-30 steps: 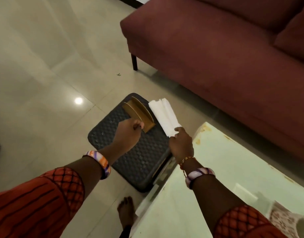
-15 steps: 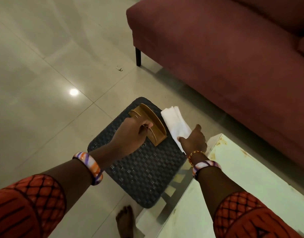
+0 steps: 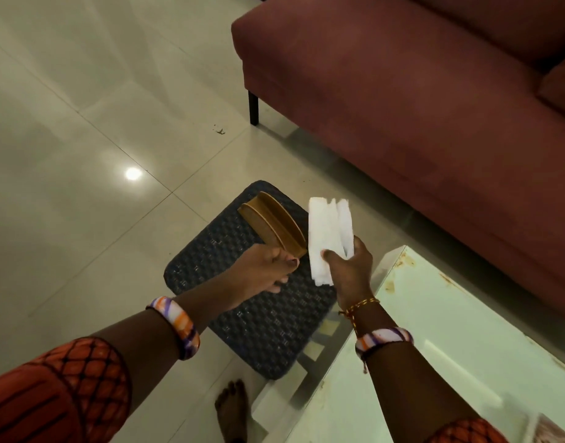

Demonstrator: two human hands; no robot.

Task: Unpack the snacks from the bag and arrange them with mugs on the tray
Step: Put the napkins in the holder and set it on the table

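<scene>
Left hand (image 3: pixel 268 266) clamped on napkin holder (image 3: pixel 273 223) standing on woven tray (image 3: pixel 258 324), presumably steadying it; right hand (image 3: pixel 348 270) pinched on napkins (image 3: pixel 329 238) just beside, likely for insertion.

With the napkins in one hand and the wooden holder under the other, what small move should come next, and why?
Probably slide the white napkins, pinched in the right hand, down into the open slot of the wooden holder. The left hand grips the holder's near end on the dark woven tray, and the napkins are just beside it.
</scene>
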